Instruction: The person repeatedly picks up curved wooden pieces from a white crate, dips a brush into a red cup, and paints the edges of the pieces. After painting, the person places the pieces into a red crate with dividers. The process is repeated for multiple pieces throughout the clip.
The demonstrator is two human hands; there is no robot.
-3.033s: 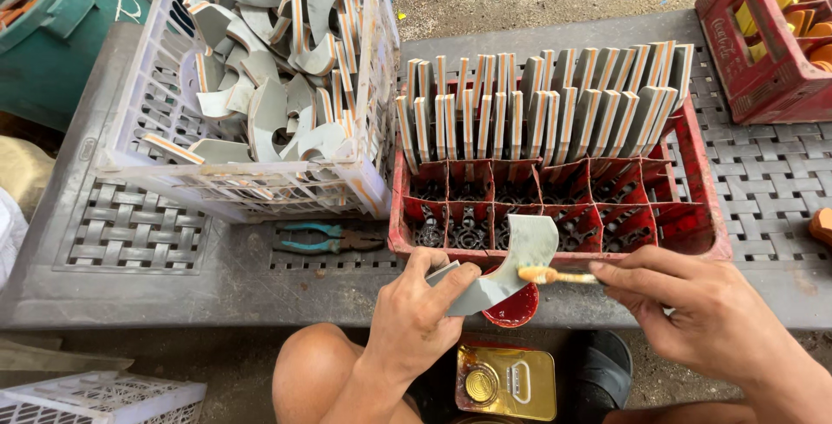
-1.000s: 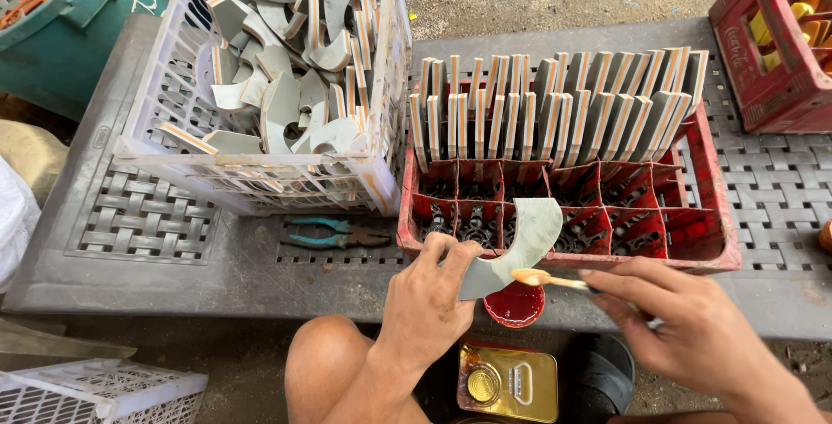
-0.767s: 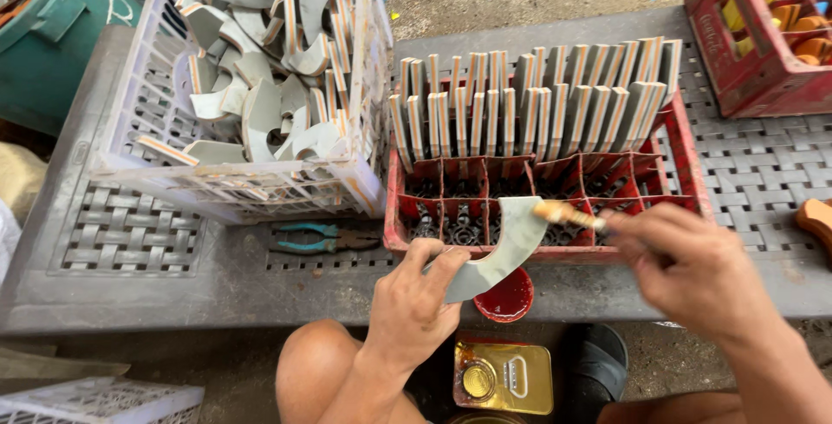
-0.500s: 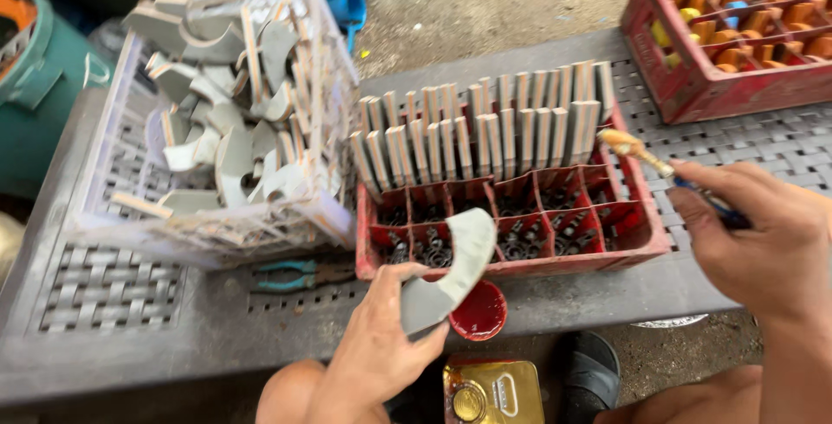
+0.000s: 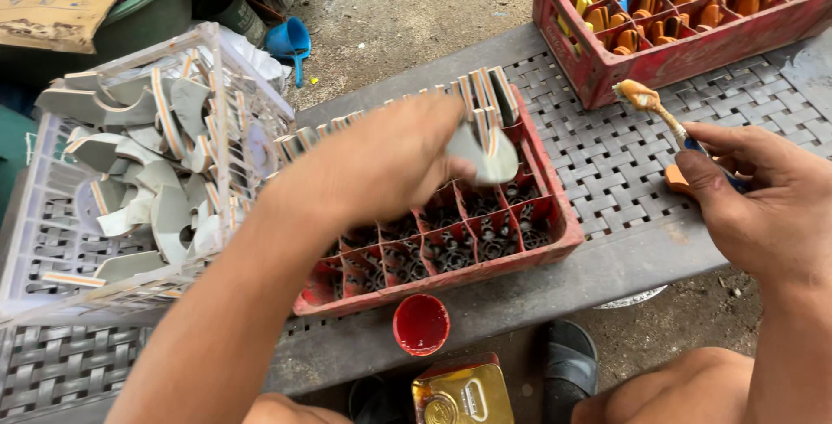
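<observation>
My left hand [image 5: 381, 159] reaches across the red divided crate [image 5: 529, 255] and grips a curved grey piece [image 5: 487, 153], holding it among the row of similar upright grey pieces [image 5: 485, 90] at the crate's right end. My right hand [image 5: 763, 194] is off to the right above the grey lattice table [image 5: 624, 164], shut on a small brush [image 5: 654, 107] whose tip is loaded with orange-brown glue. Dark round metal parts [image 5: 451, 255] fill the crate's front compartments.
A white wire basket [image 5: 130, 172] of loose curved grey pieces stands at the left. A second red crate [image 5: 685, 8] with orange parts sits at the back right. A small red cup [image 5: 421, 323] and a gold tin [image 5: 462, 396] are below the table's front edge.
My left hand has carried the grey piece from in front of me up into the row in the crate. My right hand has drawn the brush away to the right.
</observation>
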